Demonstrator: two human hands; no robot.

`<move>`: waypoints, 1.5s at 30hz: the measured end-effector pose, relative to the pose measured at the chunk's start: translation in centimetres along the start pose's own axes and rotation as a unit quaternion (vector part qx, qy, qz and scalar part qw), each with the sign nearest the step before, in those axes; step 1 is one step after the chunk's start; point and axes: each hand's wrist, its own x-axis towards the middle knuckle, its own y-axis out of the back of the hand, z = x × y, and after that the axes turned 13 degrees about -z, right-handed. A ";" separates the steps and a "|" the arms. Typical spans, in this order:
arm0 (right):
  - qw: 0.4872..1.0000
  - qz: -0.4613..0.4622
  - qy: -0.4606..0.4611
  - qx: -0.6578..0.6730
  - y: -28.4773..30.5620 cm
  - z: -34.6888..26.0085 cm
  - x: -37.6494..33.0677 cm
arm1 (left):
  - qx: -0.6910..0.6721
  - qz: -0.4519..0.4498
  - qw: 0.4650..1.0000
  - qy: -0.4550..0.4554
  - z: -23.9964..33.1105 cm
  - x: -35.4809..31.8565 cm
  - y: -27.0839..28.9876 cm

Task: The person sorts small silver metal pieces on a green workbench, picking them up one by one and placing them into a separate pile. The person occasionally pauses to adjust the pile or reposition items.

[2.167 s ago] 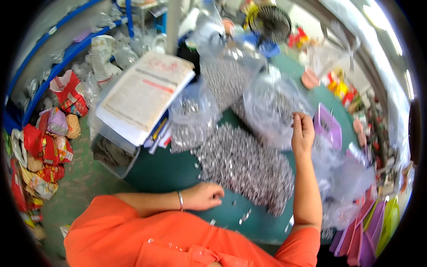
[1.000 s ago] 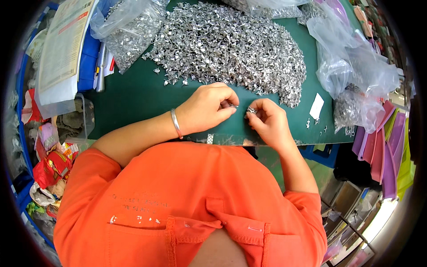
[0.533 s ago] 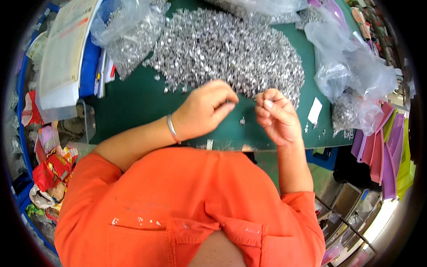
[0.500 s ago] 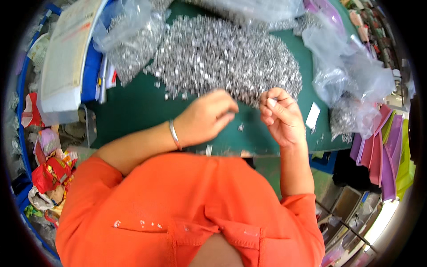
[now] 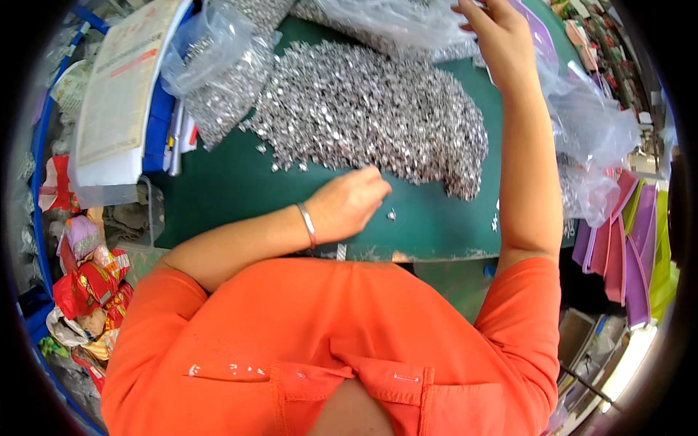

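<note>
A broad pile of small shiny metal pieces covers much of the green tabletop. Just off its near edge, my left hand is closed with its fingers curled; whatever it may pinch is hidden. A single loose metal piece lies beside that hand. My right arm is stretched far forward, and my right hand is over the far right, its fingers apart at the picture's top edge. It is nearest to a purple tray and a clear plastic bag, and nothing shows in it.
Another clear bag of metal pieces stands at the far left, beside a blue bin with a paper sheet on it. More plastic bags lie at the right. Purple, pink and green strips hang past the right edge.
My right hand has swung from the pile's near edge forward to the far right and its fingers have parted. The left hand has shifted slightly, its fingers curling in more.
</note>
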 end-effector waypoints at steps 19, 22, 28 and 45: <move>0.994 -0.014 -0.057 -0.097 -9.2 1.1 -25.3 | 0.039 0.037 0.998 -0.045 0.9 3.7 -0.6; 0.994 0.016 -0.074 -0.080 -9.8 1.4 -25.7 | -0.037 0.132 0.988 0.067 2.7 2.0 4.8; 0.993 -0.044 -0.032 -0.108 -11.4 -0.3 -24.2 | 0.242 0.466 0.831 0.184 -2.2 -1.6 18.3; 0.985 -0.117 0.092 -0.085 -13.2 -1.3 -21.9 | 0.123 0.018 0.984 0.129 1.9 -3.4 4.6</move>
